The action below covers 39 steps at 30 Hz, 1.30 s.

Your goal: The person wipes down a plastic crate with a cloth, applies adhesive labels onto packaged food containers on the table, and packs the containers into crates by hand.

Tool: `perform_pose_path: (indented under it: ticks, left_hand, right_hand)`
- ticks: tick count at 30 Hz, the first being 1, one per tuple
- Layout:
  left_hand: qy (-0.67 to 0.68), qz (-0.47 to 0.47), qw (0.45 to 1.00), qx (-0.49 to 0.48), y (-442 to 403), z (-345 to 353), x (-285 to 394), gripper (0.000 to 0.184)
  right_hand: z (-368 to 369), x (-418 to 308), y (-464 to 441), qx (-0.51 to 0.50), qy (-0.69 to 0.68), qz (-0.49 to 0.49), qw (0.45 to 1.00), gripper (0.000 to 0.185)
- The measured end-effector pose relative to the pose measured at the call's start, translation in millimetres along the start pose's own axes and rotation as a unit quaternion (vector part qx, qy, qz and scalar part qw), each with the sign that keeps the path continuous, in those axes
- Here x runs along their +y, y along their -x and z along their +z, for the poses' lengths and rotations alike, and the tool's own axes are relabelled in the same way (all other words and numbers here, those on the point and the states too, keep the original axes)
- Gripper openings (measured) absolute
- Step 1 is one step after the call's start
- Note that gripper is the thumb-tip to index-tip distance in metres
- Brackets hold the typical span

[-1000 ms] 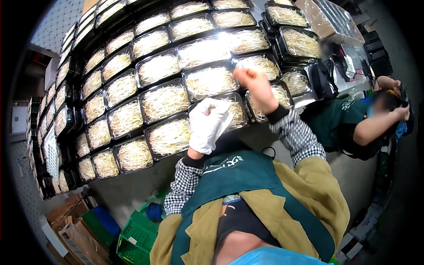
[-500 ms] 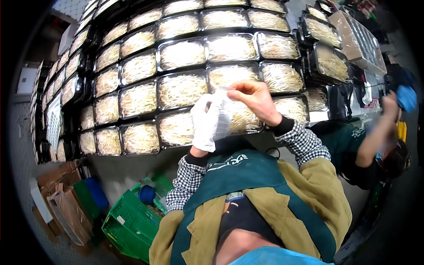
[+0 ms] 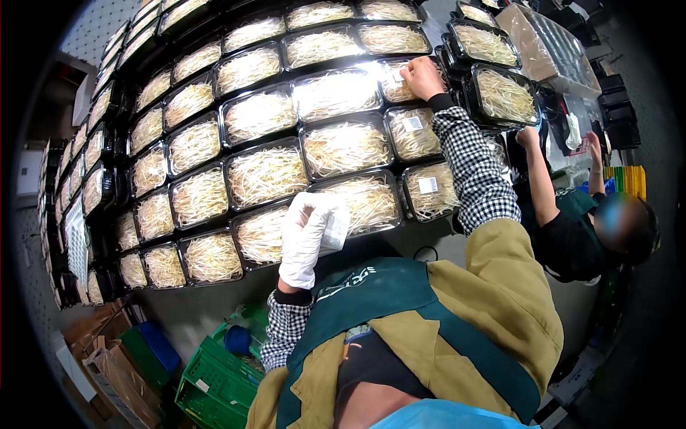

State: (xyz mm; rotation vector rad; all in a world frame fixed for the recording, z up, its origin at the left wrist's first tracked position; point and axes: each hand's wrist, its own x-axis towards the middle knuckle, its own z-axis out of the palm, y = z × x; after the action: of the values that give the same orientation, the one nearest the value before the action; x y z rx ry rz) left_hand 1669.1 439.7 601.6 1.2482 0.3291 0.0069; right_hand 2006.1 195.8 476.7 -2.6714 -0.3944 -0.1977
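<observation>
My left hand (image 3: 306, 232), in a white glove, is closed around a translucent sheet of labels (image 3: 336, 227), above the near row of packs. My right hand (image 3: 423, 77), bare, reaches out with bent fingers pressed together on a film-topped tray of bean sprouts (image 3: 393, 87). A small pale label seems to be at its fingertips, partly hidden by them. Closer to me in that column, two sprout trays carry white printed labels, one label (image 3: 412, 123) on the second tray and another label (image 3: 428, 185) on the nearest.
Rows of black sprout trays (image 3: 193, 139) cover the table, with stacked trays (image 3: 504, 93) at right beside a cardboard box (image 3: 547, 50). A co-worker (image 3: 572, 222) stands at right. Green crates (image 3: 221, 379) and flattened cardboard (image 3: 118, 372) lie on the floor.
My right hand has left the label sheet and reached forward and right to a tray. My left hand has lowered slightly with the sheet. The view has shifted; the co-worker's arms have moved.
</observation>
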Motion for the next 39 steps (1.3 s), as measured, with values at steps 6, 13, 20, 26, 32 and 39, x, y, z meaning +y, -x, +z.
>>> perform_pose_path:
  ticks: [6,13,20,26,32,39]
  left_hand:
    - [-0.011,-0.035,0.999,-0.015,4.7,-13.6,-10.8,0.019]
    - [-0.043,0.184,0.965,0.182,-11.1,2.9,-17.7,0.023]
    - [-0.052,0.149,0.977,0.145,-10.9,-0.7,-23.0,0.008]
    - [0.027,0.111,0.985,0.131,-8.7,5.6,-5.5,0.006]
    - [-0.129,0.19,0.942,0.246,-19.2,1.6,-21.4,0.025]
    - [-0.062,-0.087,0.992,-0.062,2.8,-0.3,-9.9,0.015]
  right_hand:
    - [7.8,1.0,8.7,0.112,-0.102,0.079,0.985,0.031]
    - [-83.0,-204.2,170.7,-0.386,-0.558,0.066,0.732,0.025]
    - [-82.1,-222.0,196.4,-0.296,-0.654,0.121,0.685,0.017]
    - [-74.7,-219.4,196.0,-0.296,-0.604,0.091,0.734,0.024]
    - [-62.7,-224.3,200.4,-0.23,-0.645,0.074,0.725,0.013]
    - [-36.8,-97.8,27.3,0.046,-0.463,0.034,0.885,0.019]
